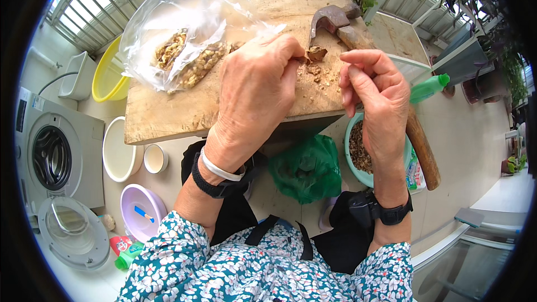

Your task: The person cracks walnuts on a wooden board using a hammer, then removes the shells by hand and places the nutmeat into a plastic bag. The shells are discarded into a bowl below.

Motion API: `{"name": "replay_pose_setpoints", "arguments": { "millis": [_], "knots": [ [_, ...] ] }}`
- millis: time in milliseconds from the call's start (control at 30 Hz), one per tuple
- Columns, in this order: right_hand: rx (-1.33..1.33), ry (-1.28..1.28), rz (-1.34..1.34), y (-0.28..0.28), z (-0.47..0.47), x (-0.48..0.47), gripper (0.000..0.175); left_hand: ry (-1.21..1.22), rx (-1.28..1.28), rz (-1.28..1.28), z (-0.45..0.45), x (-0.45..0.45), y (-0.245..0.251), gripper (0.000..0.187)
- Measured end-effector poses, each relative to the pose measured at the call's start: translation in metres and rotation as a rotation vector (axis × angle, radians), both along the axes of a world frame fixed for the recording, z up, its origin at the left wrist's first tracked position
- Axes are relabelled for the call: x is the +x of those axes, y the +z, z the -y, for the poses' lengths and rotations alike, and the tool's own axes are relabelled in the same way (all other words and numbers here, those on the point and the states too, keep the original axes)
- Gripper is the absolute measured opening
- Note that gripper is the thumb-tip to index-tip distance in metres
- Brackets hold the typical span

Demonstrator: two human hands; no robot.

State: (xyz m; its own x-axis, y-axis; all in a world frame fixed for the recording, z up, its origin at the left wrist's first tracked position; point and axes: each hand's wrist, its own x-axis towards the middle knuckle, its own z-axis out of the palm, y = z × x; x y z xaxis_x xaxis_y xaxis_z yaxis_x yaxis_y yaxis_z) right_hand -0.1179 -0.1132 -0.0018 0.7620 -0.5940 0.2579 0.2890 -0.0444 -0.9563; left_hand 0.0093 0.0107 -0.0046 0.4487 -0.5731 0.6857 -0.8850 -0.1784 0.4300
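Note:
My left hand (260, 86) is over the thick wooden board (168, 115), thumb and forefinger pinched on a small brown piece of nutshell. Right beside those fingertips lies a cracked, curved nutshell piece (317, 53), with crumbs (314, 71) scattered around it. My right hand (375, 86) hovers at the board's right edge, fingers loosely curled and apart, nothing visible between them. Behind it rests an adze-like hammer (331, 19) with a rusty curved head; its wooden handle (423, 151) passes beneath my right hand. Left of my left hand, a clear plastic bag (180, 4) holds shelled walnut kernels (201, 65).
Below the board sit a green plastic bag (308, 167) and a turquoise basin (349, 151) of broken shells. A green bottle (430, 88) is at right. Leftward are a purple basin (142, 203), white basin (121, 149), yellow tub (107, 73) and washing machine (86, 134), door open.

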Motion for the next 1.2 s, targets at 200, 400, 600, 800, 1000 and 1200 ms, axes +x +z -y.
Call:
{"name": "replay_pose_setpoints", "arguments": {
  "millis": [200, 400, 600, 800, 1000, 1200],
  "knots": [
    [-0.027, 0.028, -0.074, 0.004, -0.008, 0.002, 0.018, -0.177, -0.114, -0.612, 0.0, -0.004, 0.004, 0.014],
    [-0.039, 0.061, -0.068, 0.006, -0.011, 0.004, 0.019, -0.327, -0.104, -0.859, 0.0, -0.006, 0.009, 0.014],
    [-0.018, 0.049, -0.071, 0.006, -0.012, 0.005, 0.017, -0.402, -0.111, -0.941, 0.0, -0.007, 0.01, 0.014],
    [-0.013, 0.038, -0.066, 0.005, -0.012, 0.006, 0.013, -0.413, -0.107, -0.926, 0.0, -0.007, 0.01, 0.014],
    [-0.169, -0.151, -0.083, 0.001, -0.014, 0.009, 0.009, -0.351, -0.111, -0.828, 0.004, -0.012, 0.009, 0.013],
    [-0.464, -0.258, -0.033, 0.0, -0.019, 0.014, 0.011, -0.276, -0.111, -0.652, 0.009, -0.016, 0.006, 0.01]
  ]
}}
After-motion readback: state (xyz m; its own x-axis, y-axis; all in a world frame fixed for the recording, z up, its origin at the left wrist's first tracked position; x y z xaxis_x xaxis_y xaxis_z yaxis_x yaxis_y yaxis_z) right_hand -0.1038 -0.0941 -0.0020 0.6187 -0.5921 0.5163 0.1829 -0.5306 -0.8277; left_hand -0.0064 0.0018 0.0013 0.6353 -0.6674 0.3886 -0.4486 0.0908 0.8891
